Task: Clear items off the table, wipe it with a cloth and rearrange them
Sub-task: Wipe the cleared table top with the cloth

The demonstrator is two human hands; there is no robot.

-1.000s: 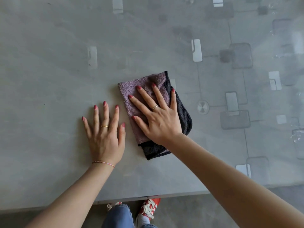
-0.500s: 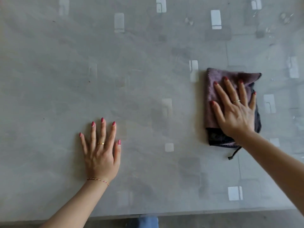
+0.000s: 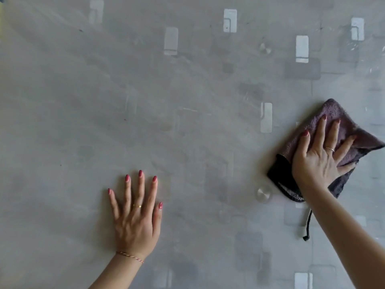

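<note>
The right hand [image 3: 320, 161] pressed a folded purple cloth [image 3: 341, 122] flat, fingers spread straight (gripping nothing). The left hand [image 3: 136, 222] lay open, fingers straight, on the grey table [image 3: 62, 101].

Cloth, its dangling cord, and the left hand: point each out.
cloth [image 3: 345, 122]: head view, purple upper fold.
cord [image 3: 308, 228]: head view, mid-length.
left hand [image 3: 136, 224]: head view, back of hand.

A wide grey counter [image 3: 187, 101] lies flat and open across the whole top and middle of the view. Low at centre-left, the left hand [image 3: 136, 217] lies flat with fingers spread, and at the right edge the right hand [image 3: 318, 161] presses a folded cloth [image 3: 337, 119] flat. Open counter lies between the two hands.
</note>
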